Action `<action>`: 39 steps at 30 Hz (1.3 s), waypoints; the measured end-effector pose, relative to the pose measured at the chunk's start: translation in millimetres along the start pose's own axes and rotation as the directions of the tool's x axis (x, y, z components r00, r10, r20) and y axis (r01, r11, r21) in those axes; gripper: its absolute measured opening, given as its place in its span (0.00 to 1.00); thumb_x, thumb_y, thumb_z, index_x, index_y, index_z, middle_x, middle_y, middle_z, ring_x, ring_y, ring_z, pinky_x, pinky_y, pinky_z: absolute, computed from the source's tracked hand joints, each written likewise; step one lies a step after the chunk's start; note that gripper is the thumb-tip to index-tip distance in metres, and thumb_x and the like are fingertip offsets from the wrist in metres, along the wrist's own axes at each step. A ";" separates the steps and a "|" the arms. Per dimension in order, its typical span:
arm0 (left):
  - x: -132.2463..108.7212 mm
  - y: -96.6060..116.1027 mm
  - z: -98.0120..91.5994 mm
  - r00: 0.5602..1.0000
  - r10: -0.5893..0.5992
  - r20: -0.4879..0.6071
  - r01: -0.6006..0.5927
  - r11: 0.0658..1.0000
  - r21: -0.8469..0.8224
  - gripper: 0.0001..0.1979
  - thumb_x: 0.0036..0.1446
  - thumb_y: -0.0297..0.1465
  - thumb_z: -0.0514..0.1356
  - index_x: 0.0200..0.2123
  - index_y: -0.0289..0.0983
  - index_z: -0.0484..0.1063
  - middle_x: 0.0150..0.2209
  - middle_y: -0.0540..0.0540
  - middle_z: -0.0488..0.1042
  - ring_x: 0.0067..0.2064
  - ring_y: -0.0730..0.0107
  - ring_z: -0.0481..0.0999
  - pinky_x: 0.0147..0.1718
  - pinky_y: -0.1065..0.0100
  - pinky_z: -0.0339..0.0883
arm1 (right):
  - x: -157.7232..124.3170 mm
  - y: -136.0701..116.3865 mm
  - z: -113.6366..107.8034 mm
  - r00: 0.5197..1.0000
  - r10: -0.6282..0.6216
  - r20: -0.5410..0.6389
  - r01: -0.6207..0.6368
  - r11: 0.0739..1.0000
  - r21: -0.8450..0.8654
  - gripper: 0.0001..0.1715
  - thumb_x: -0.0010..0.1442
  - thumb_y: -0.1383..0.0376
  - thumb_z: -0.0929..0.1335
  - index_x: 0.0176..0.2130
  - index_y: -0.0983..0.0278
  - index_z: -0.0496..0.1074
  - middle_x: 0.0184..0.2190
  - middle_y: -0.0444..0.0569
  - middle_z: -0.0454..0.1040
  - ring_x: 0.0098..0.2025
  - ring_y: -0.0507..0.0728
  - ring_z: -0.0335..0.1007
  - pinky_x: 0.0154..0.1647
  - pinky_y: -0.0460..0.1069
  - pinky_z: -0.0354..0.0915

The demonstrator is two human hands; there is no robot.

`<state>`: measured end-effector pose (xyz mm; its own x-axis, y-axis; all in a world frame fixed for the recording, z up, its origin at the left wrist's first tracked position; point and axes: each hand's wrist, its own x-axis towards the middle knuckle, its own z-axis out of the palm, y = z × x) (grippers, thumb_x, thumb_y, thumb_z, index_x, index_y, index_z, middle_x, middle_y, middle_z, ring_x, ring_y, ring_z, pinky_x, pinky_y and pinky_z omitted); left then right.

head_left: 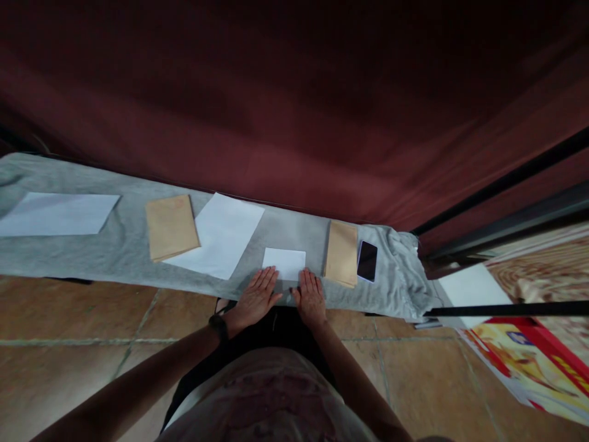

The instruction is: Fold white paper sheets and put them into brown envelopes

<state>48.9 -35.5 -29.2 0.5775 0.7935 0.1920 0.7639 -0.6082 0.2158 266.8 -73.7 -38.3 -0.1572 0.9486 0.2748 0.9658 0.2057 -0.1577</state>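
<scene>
Head view: no writing can be read; the left brown envelope (171,226) bears faint reddish print, too blurred to make out, and a colourful poster (529,362) lies near right. A grey cloth (115,258) covers a long low surface over a tiled floor (92,319), with a dark red curtain (294,123) behind. The left hand (255,299) and right hand (310,299) lie flat with fingers spread, grasping nothing, at the near edge of a small white paper (285,263). Just right of it lie another brown envelope (341,253) and a phone (367,261); to the left lies a large white sheet (218,235).
</scene>
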 end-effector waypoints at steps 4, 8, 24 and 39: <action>34.6 18.8 12.7 0.999 -0.014 0.034 0.014 1.000 -0.008 0.31 0.72 0.42 0.43 0.69 0.29 0.57 0.71 0.33 0.57 0.73 0.55 0.54 0.71 0.51 0.46 | -0.1 -0.8 1.4 0.999 -0.011 -0.034 0.011 1.000 -0.008 0.33 0.74 0.58 0.59 0.70 0.73 0.56 0.68 0.63 0.62 0.71 0.64 0.56 0.70 0.62 0.55; 64.0 19.6 20.6 0.998 -0.062 0.009 0.062 0.998 -0.019 0.31 0.71 0.38 0.44 0.71 0.27 0.54 0.72 0.33 0.54 0.74 0.55 0.50 0.71 0.50 0.44 | 0.2 -1.2 0.7 0.998 -0.014 -0.054 0.013 1.000 -0.002 0.31 0.74 0.58 0.59 0.69 0.72 0.58 0.68 0.62 0.64 0.70 0.64 0.58 0.70 0.62 0.57; 68.2 1.8 19.5 0.989 -0.147 -0.003 0.147 0.989 0.005 0.33 0.69 0.40 0.46 0.70 0.25 0.55 0.72 0.31 0.55 0.74 0.54 0.50 0.71 0.51 0.43 | 12.3 63.6 -96.5 0.876 -0.382 0.294 0.328 0.919 0.217 0.33 0.72 0.59 0.62 0.71 0.66 0.56 0.72 0.54 0.55 0.73 0.60 0.53 0.73 0.57 0.55; 66.4 1.6 7.4 0.990 -0.117 0.077 0.111 0.991 0.071 0.32 0.64 0.26 0.46 0.71 0.27 0.53 0.73 0.35 0.51 0.75 0.58 0.44 0.72 0.54 0.41 | 86.4 -17.1 3.2 0.976 -0.147 0.160 0.111 0.970 0.215 0.33 0.76 0.56 0.56 0.71 0.70 0.54 0.71 0.57 0.57 0.74 0.59 0.49 0.74 0.58 0.51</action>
<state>90.6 16.4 -23.1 0.5046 0.8585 0.0915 0.8420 -0.5128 0.1675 236.0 5.5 -14.9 -0.3286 0.9341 0.1394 0.8754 0.3566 -0.3262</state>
